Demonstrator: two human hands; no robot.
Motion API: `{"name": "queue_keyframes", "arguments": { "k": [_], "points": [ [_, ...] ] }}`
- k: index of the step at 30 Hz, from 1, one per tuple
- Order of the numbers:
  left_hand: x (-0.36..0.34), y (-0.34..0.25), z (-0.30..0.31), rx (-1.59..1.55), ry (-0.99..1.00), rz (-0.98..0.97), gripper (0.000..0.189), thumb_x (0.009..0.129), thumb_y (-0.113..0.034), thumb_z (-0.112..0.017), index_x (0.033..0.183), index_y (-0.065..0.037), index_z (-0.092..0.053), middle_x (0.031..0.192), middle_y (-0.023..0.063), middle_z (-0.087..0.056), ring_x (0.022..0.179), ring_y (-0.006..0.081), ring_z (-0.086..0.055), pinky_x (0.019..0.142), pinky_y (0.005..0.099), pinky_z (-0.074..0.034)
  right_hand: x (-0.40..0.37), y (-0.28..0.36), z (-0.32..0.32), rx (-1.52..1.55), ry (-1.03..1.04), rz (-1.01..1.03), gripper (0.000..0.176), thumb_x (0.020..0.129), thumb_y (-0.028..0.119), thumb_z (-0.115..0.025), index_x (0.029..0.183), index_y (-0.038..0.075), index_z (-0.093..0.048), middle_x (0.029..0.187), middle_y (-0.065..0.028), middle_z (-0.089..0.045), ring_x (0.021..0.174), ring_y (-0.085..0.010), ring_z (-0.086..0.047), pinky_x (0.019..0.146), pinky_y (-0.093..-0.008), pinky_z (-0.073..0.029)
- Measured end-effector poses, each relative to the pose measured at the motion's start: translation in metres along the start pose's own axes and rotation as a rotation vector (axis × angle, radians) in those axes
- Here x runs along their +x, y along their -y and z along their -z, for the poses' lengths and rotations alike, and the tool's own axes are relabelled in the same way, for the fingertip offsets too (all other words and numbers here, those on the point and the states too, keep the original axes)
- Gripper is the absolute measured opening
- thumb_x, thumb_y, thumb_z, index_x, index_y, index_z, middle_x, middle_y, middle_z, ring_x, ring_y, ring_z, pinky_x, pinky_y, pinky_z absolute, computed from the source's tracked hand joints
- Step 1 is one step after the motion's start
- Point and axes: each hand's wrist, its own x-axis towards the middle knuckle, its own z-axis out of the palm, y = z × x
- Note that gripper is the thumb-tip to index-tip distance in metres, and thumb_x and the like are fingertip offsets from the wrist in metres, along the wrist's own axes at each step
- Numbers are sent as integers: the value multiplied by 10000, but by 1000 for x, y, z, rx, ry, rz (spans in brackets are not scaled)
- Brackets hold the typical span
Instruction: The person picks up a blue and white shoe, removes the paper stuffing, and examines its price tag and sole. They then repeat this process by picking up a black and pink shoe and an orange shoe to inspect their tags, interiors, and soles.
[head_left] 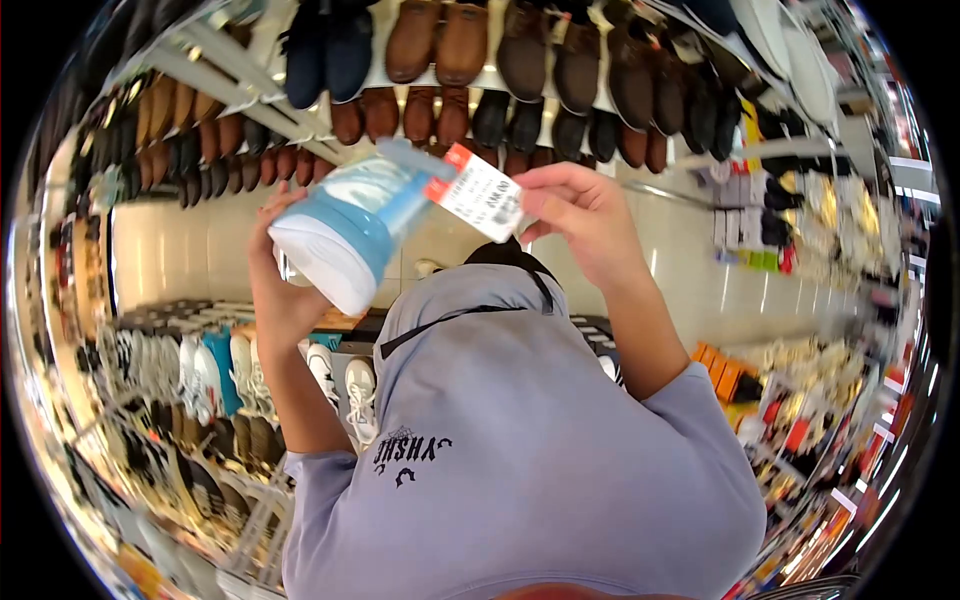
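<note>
A light blue shoe (pixel 355 228) with a thick white sole is held up in front of my body, slightly blurred. My left hand (pixel 285 255) is wrapped around its side, with part of the fingers hidden behind it. A red and white price tag (pixel 480 200) hangs out from the shoe's upper. My right hand (pixel 575 215) pinches the tag's right edge between thumb and fingers, its printed face turned up towards me.
Brown and dark shoes (pixel 437 45) line shelves in front of me. Racks of white and light sneakers (pixel 200 375) stand at the left. Packaged goods (pixel 745 215) hang at the right, near an orange box (pixel 725 372). Tiled floor (pixel 690 260) shows between the racks.
</note>
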Motion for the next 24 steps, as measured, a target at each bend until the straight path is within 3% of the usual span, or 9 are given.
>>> {"name": "queue_keyframes", "arguments": {
  "k": [1,3,6,8,12,20,24],
  "points": [
    [5,4,-6,-25,3,-40,940,543,-105,-886,1303,-50,-335,1287,149,-489,1297,340,-402,1105,465,-249,-11,1,-3,15,-23,-19,216,881,82,-610,1075,-13,-614,927,-99,-688,823,-161,-668,655,-271,-545],
    [16,8,-17,-116,42,18,938,550,-107,-886,1303,-38,-330,1286,150,-485,1285,332,-413,1097,454,-268,-26,0,-9,41,-79,-47,163,857,35,-599,1012,-15,-601,925,-133,-683,838,-219,-682,628,-301,-563],
    [24,0,-31,-225,42,102,928,573,-116,-885,1300,-19,-316,1276,152,-478,1256,307,-438,1086,437,-297,-37,-13,-3,147,-86,-16,230,875,40,-588,1098,-10,-559,952,-125,-687,890,-187,-674,656,-269,-544],
    [29,-2,-40,-158,79,-63,946,560,-109,-887,1303,-35,-307,1268,151,-483,1258,302,-437,1100,455,-281,-45,-10,0,108,-114,22,242,902,103,-530,1118,-4,-543,970,-128,-672,900,-195,-667,659,-289,-547],
    [34,-13,-58,-196,120,-214,964,541,-100,-891,1303,-54,-303,1267,143,-485,1255,299,-441,1115,478,-259,-60,-7,23,270,-166,53,349,940,268,-423,1126,-1,-545,1000,-122,-634,872,-195,-648,649,-325,-544],
    [33,-60,-134,-248,161,-176,982,520,-88,-893,1305,-69,-303,1284,134,-479,1277,322,-418,1113,483,-259,-101,8,88,78,-158,137,138,879,85,-616,959,-25,-636,817,-76,-668,699,-100,-627,574,-217,-486],
    [31,-86,-192,-260,229,-196,978,526,-85,-892,1309,-68,-306,1295,140,-474,1279,317,-418,1098,468,-278,-131,11,131,64,-179,125,144,883,90,-610,958,-30,-637,798,-80,-670,697,-97,-624,572,-220,-478]
  ]
}}
